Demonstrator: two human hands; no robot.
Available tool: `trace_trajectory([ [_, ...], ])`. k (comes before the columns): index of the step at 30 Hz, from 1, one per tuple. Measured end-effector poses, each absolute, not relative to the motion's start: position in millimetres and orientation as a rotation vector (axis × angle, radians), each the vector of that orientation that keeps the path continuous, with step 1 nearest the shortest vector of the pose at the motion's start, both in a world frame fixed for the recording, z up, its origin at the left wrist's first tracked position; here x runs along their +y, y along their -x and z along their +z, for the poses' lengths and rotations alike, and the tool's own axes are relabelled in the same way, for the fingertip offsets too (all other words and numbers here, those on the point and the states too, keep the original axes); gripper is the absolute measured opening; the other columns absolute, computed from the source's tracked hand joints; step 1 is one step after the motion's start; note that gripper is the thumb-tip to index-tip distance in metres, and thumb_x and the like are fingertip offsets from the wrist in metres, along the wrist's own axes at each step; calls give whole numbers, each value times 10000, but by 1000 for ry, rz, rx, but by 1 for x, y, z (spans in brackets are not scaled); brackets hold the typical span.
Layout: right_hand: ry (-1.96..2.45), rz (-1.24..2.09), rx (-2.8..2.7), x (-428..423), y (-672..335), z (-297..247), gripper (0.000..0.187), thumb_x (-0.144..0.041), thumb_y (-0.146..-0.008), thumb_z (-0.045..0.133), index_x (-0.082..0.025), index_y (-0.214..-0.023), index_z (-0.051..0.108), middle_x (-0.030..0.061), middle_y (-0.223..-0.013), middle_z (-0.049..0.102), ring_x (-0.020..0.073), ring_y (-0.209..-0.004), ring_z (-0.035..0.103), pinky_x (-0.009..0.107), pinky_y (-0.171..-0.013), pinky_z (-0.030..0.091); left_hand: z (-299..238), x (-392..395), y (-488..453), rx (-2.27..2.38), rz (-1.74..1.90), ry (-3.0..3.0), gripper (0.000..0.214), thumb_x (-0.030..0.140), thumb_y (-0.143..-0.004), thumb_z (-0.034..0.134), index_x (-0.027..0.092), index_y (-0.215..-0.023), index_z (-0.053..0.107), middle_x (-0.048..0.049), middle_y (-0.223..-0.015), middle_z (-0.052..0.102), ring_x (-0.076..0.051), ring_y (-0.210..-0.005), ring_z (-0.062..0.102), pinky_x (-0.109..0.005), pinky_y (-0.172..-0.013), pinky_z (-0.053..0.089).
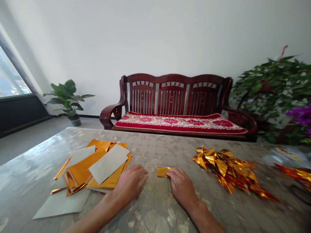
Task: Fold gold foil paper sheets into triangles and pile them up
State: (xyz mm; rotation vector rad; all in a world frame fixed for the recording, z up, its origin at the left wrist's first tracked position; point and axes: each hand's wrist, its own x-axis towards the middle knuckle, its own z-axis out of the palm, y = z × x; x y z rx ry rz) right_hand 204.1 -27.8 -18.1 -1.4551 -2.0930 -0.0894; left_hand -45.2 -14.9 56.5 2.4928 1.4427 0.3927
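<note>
A small folded piece of gold foil paper [162,171] lies on the table, and my right hand [182,187] pinches it at its right end. To its left, my left hand [131,181] hovers or rests close to the tabletop with fingers apart and slightly curled, holding nothing that I can see. Beside that hand spreads a loose pile of gold foil paper sheets [85,164], some with the pale back side up. Right of my right hand is a heap of folded gold foil shapes [227,166], pointed and shiny.
The table [150,210] has a patterned, glossy cover. At its right edge are a clear plastic bag [288,157], more orange-gold foil [298,173] and a dark cord-like loop [300,194]. A wooden bench [171,97] stands behind, with potted plants [69,97] on either side.
</note>
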Motion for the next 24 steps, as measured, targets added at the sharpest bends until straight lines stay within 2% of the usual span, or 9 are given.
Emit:
trace_trajectory([
  [2,1432,-67,-2075,-28,-204,-18,354,-7,-840,435,-221,-959,691,47,-976,702,196,-951,615,312,-861,492,49,-23,14,1170,431,-2569,278,266,-997,403,261,-999,681,-13,-986,679,-162,-970,624,-265,-897,474],
  [4,1413,-50,-2063,-29,-205,-17,357,-11,-839,424,-220,-949,692,47,-960,705,193,-938,623,303,-848,496,39,-26,-12,1060,446,-2652,280,206,-981,386,245,-1056,653,-29,-1056,667,-176,-1012,606,-295,-937,474],
  [7,1430,-51,-2056,-31,-205,-17,342,-23,-840,430,-224,-913,696,39,-914,708,182,-898,635,288,-820,498,22,-22,-35,1148,422,-2755,294,162,-959,391,209,-1147,613,-72,-1175,627,-220,-1106,562,-372,-996,461],
  [10,1469,-59,-2036,-30,-207,-17,350,-11,-827,439,-236,-889,701,25,-901,710,175,-893,636,282,-832,494,8,-15,-41,1331,355,-2746,250,137,-939,422,195,-1085,617,-78,-1127,629,-236,-1068,564,-396,-968,479],
  [17,1656,-107,-1885,-21,-216,-15,246,-133,-895,493,-219,-1039,674,65,-987,676,218,-948,604,329,-865,482,1,-8,-36,1356,352,-2756,200,207,-981,439,224,-1045,627,-48,-1116,625,-221,-1026,559,-365,-933,494],
  [24,1853,-62,-1828,-12,-218,-11,165,-164,-854,563,-244,-954,666,52,-951,639,224,-949,586,309,-795,461,-3,-5,-38,1357,380,-2775,175,226,-984,454,226,-1068,607,-41,-1146,609,-218,-1022,541,-351,-918,493],
])
